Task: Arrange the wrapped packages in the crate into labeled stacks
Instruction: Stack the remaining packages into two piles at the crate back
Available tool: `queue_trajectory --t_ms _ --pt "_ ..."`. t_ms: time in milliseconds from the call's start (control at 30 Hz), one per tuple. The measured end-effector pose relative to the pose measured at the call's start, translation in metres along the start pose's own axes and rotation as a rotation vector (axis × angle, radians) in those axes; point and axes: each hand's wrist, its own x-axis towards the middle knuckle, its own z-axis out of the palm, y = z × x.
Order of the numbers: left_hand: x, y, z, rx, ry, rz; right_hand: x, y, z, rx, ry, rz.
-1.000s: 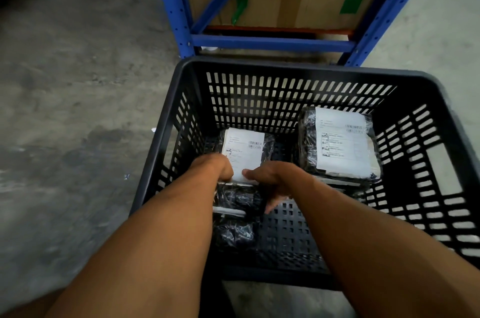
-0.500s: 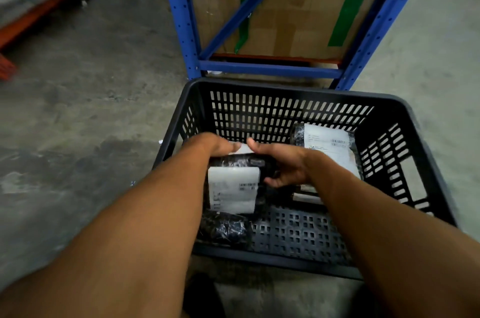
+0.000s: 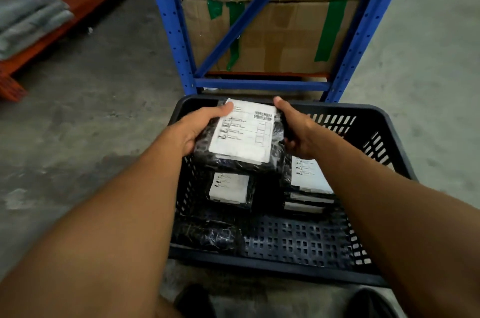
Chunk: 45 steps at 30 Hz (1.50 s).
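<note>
The black crate [image 3: 384, 141] is sitting on grey concrete floor [image 3: 91, 122], its far rim beside a blue rack [image 3: 171, 24]; the left hand [image 3: 197, 128] and right hand [image 3: 298, 133] are gripping a wrapped package [image 3: 241, 141] above it.

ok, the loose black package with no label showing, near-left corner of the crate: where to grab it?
From above, I'd say. The unlabelled package lies flat on the floor of the crate, tight against the left and near walls. Its right edge faces bare floor, so slide the fingers under there, thumb on top. Both hands are busy with the lifted package.
</note>
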Motion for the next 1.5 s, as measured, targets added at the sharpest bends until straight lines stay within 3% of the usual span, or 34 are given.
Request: queue_trajectory --t_ms 133,233,300,467,767,1033,1267,1367,1500 --pt "0.006 -0.006 0.001 -0.005 0.126 0.049 -0.004 0.012 0.005 -0.006 -0.028 0.025" --pt "0.026 -0.027 -0.002 0.067 0.260 -0.037 0.000 0.030 0.014 -0.136 -0.230 0.140" --pt "0.022 -0.042 -0.001 0.156 0.210 -0.162 -0.006 0.046 0.024 -0.177 -0.260 0.166" --pt "0.025 -0.067 -0.005 0.293 0.036 -0.412 0.023 0.084 0.040 -0.269 -0.116 0.193" --pt "0.061 -0.065 0.007 0.419 0.220 -0.152 0.024 0.075 0.066 -0.267 0.055 0.138" --pt "0.093 -0.095 0.010 0.489 0.193 -0.193 0.054 0.101 0.078 -0.307 0.204 0.173" --pt "0.089 -0.090 0.012 0.631 0.232 -0.172 0.055 0.094 0.074 -0.396 0.188 0.176" --pt "0.081 -0.102 0.016 0.721 0.327 -0.193 0.046 0.100 0.077 -0.483 0.182 0.126" --pt "0.074 -0.114 0.021 0.855 0.336 -0.278 0.027 0.107 0.070 -0.574 0.025 0.196"
